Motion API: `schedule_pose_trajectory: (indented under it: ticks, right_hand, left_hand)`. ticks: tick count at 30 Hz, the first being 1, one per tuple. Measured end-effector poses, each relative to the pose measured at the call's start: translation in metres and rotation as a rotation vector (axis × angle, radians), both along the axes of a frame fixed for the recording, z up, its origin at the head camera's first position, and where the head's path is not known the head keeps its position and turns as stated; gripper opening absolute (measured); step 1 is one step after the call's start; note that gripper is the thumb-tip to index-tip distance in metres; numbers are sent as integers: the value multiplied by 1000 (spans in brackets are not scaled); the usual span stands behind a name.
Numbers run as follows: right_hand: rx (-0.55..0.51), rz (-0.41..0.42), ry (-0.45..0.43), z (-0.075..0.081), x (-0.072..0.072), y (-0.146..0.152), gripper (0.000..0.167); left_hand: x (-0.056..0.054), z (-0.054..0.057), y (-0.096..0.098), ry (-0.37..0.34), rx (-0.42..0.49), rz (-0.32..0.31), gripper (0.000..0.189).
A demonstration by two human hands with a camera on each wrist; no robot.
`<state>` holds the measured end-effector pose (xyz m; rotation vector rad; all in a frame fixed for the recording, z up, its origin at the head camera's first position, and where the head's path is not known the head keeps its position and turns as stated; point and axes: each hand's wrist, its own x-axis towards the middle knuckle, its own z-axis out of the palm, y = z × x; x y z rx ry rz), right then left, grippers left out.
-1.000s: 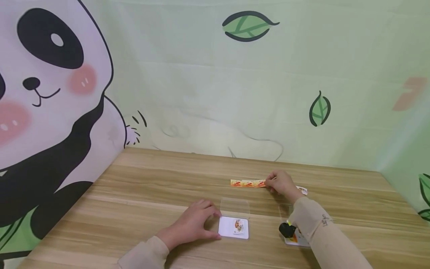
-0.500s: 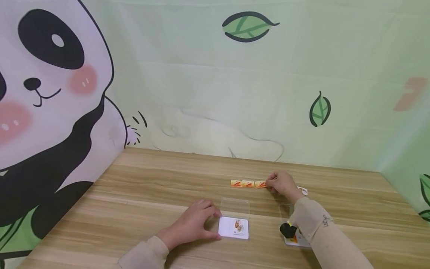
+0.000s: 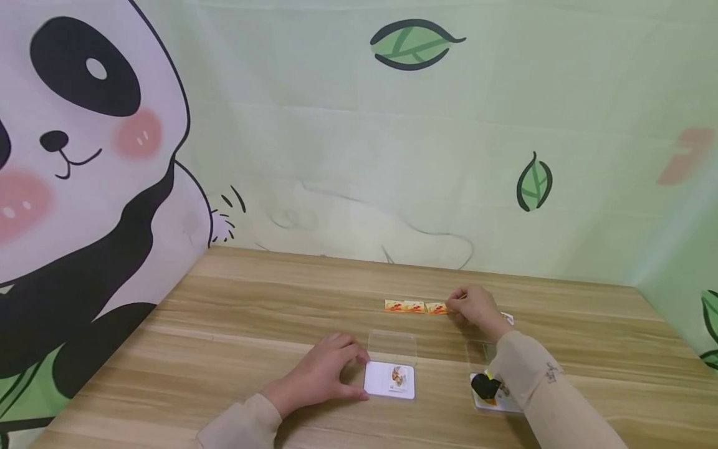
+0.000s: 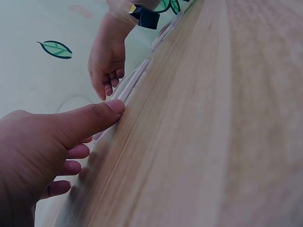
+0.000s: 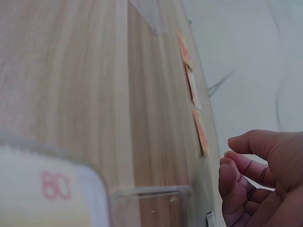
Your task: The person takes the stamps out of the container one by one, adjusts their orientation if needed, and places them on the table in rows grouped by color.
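My left hand [image 3: 322,368] steadies a small hinged clear plastic case [image 3: 391,347], thumb at its near left corner and index finger at the hinge side. Its lid lies back, and inside is a white card [image 3: 377,377] with a food picture. In the left wrist view the thumb [image 4: 102,113] lies along the case's edge. My right hand [image 3: 473,310] hovers at the right end of a row of orange-and-yellow printed cards [image 3: 414,307]. In the right wrist view its fingers bend loosely, nothing visible between thumb and index, beside the nearest card [image 5: 200,135].
A second open clear case [image 3: 499,405], with printed cards inside, lies partly under the right sleeve and a black wrist camera [image 3: 485,388]. Another printed card [image 3: 507,317] shows beyond the right wrist. A panda-printed cloth [image 3: 336,125] hangs behind the wooden table [image 3: 269,293].
The rightmost orange card has shifted slightly right, leaving a small gap in the row. My right hand has slid a little to the right. The left hand has stayed still.
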<state>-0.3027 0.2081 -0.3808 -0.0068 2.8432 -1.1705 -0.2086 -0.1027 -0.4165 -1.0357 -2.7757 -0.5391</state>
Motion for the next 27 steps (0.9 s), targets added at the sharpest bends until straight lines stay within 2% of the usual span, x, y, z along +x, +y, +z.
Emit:
schedule_pose_trajectory:
  ticks: [11,27]
  right_hand:
    - [-6,28,52,13,7,0,19]
    - [-43,41,120,29,30,3,21]
  left_hand:
    - [1,1,0,0,11,-8,47]
    - [0,-1,0,1,8,-3,47]
